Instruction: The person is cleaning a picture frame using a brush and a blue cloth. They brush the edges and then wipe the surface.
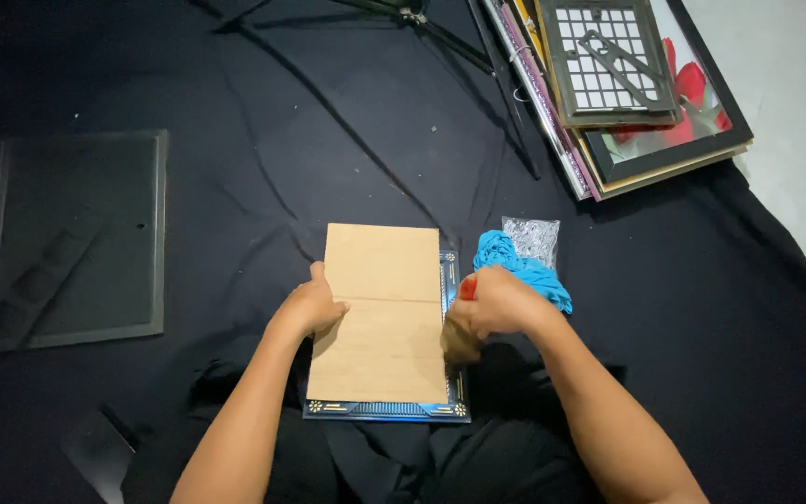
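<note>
Tan backing board [382,313] lies flat on a dark blue patterned picture frame [387,409], middle of the black cloth [328,140], just in front of the person. Board covers most of the frame; frame's decorated border shows along the near edge and as a thin strip along the right edge. A faint crease line runs across the board at mid-height.

Left hand [310,308] sits at the board's left edge, fingers curled loosely, thumb side on the board, pressing or steadying rather than gripping. Right hand [492,306] is closed into a fist at the board's right edge, around a small tool with a red part [468,287] showing at the thumb; what the tool is, cannot tell.

Just beyond the right hand, touching it: bunched bright blue cloth [515,266]. Beside that, farther away, a small clear bag of silvery bits [532,238].

Well apart to the left: a glass pane [76,238] lying flat, one edge parallel to the board's left edge, open black cloth between them. Far right corner: a stack of frames [627,103], top one a grid-backed frame, a red flower picture below it, overhanging the cloth's edge towards the pale floor [795,112]. Dark tripod legs [422,23] at the far edge. Open cloth right of the hands.
</note>
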